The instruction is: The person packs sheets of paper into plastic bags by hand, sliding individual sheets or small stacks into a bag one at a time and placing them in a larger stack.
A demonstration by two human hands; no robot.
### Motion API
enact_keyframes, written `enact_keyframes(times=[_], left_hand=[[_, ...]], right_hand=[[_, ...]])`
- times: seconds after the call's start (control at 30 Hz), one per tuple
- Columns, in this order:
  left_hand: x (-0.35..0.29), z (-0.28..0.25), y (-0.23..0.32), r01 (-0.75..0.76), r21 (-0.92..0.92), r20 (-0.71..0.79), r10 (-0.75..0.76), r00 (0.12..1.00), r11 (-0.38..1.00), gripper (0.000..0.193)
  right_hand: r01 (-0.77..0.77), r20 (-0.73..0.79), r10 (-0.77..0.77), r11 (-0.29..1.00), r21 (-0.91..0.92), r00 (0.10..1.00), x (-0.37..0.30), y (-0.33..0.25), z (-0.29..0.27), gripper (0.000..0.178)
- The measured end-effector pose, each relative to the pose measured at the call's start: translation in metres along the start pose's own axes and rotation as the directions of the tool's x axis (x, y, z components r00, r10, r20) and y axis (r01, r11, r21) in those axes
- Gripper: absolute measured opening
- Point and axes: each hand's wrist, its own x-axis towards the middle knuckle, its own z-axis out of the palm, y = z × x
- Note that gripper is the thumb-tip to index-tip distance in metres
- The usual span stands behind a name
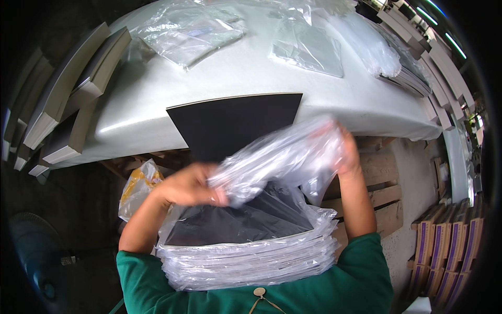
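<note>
Between my two hands stretches a clear plastic bag [277, 154], crumpled and smeared by motion. My left hand [192, 184] is closed on its lower left end, while my right hand [345, 152] grips the upper right end. Beyond the bag, a flat black board [235, 118] lies at the table's near edge, its lower part hidden behind the bag and my left hand. Below my hands, close to my body, rises a thick stack of plastic-wrapped sheets [248, 264]. Through the wrap of the topmost one a black face shows.
A white-covered table [141, 104] spans the far side, bearing clear plastic bags [308, 49] and a wrapped pile [376, 52]. Thick board stacks [68, 94] stand at left, more [436, 68] at right. A wooden pallet [379, 183] and cartons [444, 246] are lower right; a fan [39, 256] lower left.
</note>
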Motion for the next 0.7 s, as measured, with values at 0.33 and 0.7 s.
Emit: enact_keyframes(times=[0.33,0.7], left_hand=[[0.004,0.017,-0.052,0.124,-0.695,-0.2,-0.356,0.913,0.709,0.043],[0.0,-0.05,0.008,-0.158,0.232,-0.801,0.281,0.528,0.96,0.035]], right_hand=[[-0.01,0.002,0.011,0.913,0.408,1.0,-0.009,0.028,0.016,0.058],[0.06,0.156,-0.92,-0.144,-0.988,0.36,0.061,0.001,0.029,0.029]])
